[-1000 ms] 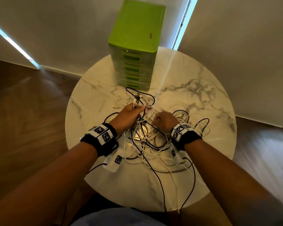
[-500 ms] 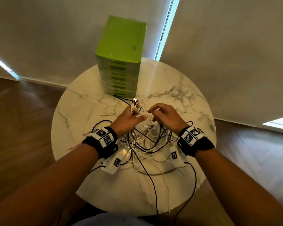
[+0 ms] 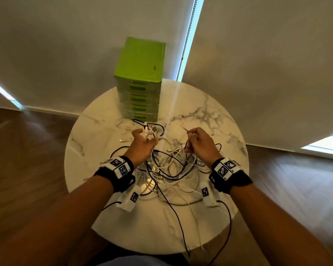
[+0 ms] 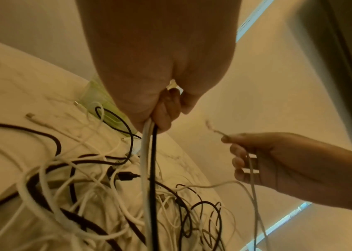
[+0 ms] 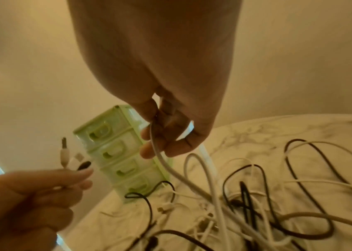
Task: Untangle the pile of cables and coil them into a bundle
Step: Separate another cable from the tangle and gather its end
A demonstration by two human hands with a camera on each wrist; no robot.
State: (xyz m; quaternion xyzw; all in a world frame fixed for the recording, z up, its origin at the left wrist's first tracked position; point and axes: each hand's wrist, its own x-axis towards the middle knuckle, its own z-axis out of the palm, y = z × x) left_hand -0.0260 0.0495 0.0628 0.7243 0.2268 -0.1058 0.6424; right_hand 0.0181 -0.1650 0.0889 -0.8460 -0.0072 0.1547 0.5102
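Observation:
A tangled pile of white and black cables (image 3: 169, 167) lies on the round marble table (image 3: 210, 123). My left hand (image 3: 143, 140) hovers above the pile's far left and grips a few cable ends, white and black (image 4: 149, 152), with their plugs (image 5: 71, 161) sticking up past the fingers. My right hand (image 3: 197, 140) is lifted on the right and pinches one thin grey-white cable (image 5: 164, 163); its plug (image 3: 183, 119) points up and away. That cable trails down into the pile (image 5: 246, 212).
A green drawer unit (image 3: 140, 81) stands at the table's far edge, just beyond the hands. Cable ends hang over the near table edge (image 3: 185, 244). Wooden floor surrounds the table; a wall with blinds is behind it.
The hands were close together over the pile; now they have drawn apart. The right hand has moved right and up, pulling one thin cable end free. The camera view has tilted upward.

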